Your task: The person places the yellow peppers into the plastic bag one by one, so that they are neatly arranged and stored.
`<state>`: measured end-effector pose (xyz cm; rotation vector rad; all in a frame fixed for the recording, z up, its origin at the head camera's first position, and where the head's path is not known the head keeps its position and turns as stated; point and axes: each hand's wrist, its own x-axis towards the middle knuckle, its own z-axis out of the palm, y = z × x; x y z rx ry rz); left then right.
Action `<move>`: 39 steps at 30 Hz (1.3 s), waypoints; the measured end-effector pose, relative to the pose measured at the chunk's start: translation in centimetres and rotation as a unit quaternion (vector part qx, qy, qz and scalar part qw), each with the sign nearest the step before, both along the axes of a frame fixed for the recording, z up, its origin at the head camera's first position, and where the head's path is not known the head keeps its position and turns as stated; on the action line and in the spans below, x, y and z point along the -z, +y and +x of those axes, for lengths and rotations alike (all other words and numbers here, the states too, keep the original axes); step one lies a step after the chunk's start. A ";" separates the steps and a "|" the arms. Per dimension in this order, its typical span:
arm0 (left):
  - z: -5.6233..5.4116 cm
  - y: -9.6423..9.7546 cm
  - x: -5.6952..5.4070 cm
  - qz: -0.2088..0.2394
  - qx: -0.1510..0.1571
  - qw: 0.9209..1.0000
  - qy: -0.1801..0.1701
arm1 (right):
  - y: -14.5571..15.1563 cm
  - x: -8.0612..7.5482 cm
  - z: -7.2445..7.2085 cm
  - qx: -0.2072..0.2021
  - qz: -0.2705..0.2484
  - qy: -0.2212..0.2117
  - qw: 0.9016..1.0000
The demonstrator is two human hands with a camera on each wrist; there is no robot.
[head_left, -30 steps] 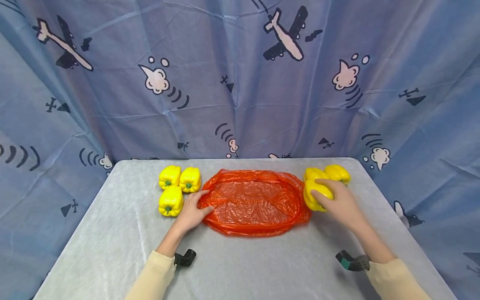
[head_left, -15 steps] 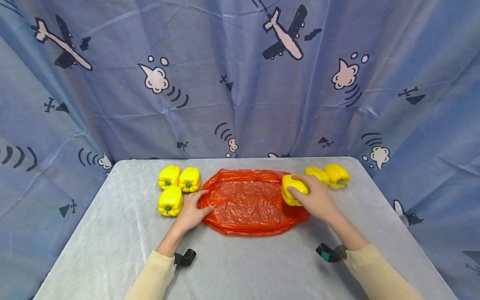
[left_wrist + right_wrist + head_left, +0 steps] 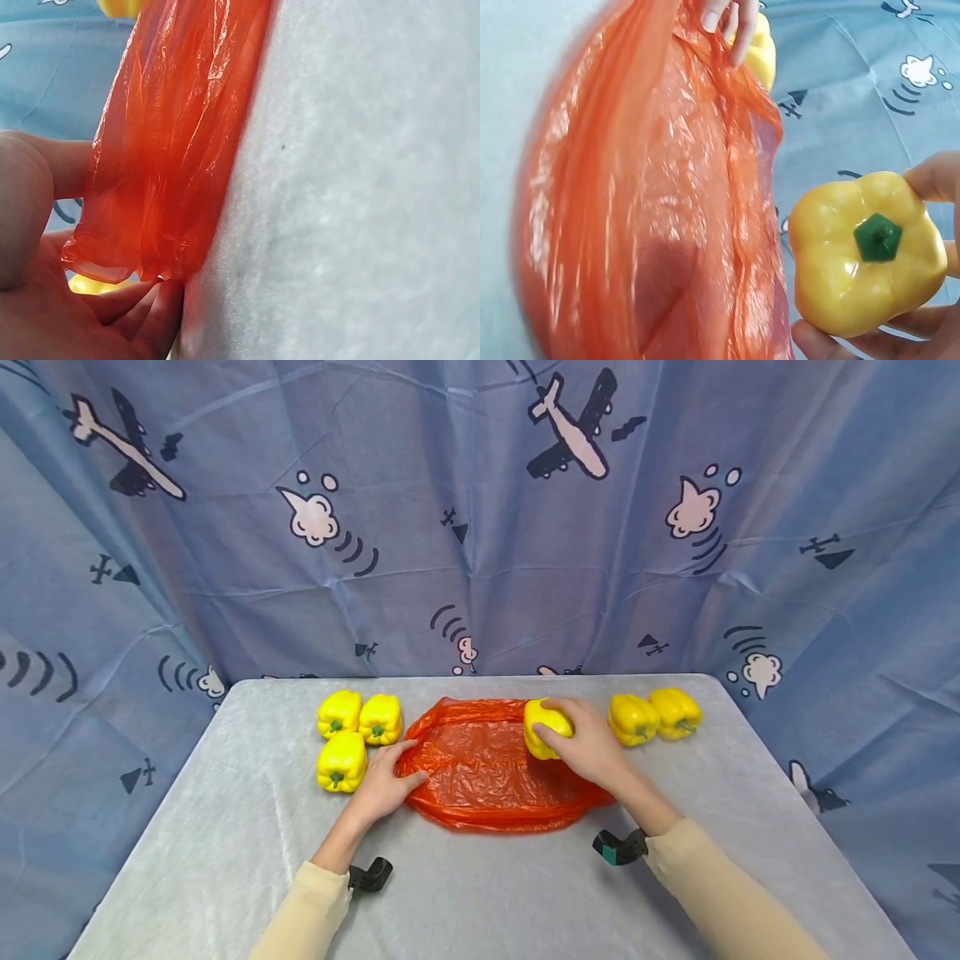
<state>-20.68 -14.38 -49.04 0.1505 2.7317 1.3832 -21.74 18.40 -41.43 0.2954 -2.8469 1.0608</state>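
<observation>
A red plastic bag lies spread on the table, its mouth open and facing up. My left hand holds the bag's left rim; in the left wrist view the thumb and fingers lie on either side of the thin film. My right hand grips a yellow bell pepper between thumb and fingers, over the right half of the bag's mouth. The right wrist view shows this pepper with its green stem facing the camera, beside the bag's film.
Three yellow bell peppers stand grouped left of the bag, close to my left hand. Two more peppers sit at the back right. A blue curtain with airplane prints hangs behind the grey-white table.
My right hand has lifted the pepper from the right-hand group and carried it left over the bag. The left hand has stayed at the bag's left rim.
</observation>
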 end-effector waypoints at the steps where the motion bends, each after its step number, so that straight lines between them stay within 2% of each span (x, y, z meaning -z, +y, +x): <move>1: 0.0 0.0 0.0 0.000 0.000 1.000 0.000 | -0.3 0.0 -0.1 -0.002 -0.001 -0.001 1.000; 9: 0.2 0.2 -0.1 0.000 -0.004 1.000 -0.004 | -3.1 0.3 -0.7 -0.024 -0.014 -0.027 0.999; 18: 0.1 0.1 -0.1 0.004 -0.004 1.000 -0.002 | -5.9 0.9 -2.1 -0.033 -0.013 -0.033 0.999; 28: 0.2 0.0 -0.1 0.007 -0.006 1.000 -0.003 | -8.8 1.4 -3.6 -0.054 0.003 -0.056 0.997; 39: -0.1 -0.1 0.0 0.005 -0.006 1.000 -0.009 | -11.4 2.0 -5.1 -0.069 0.016 -0.062 0.996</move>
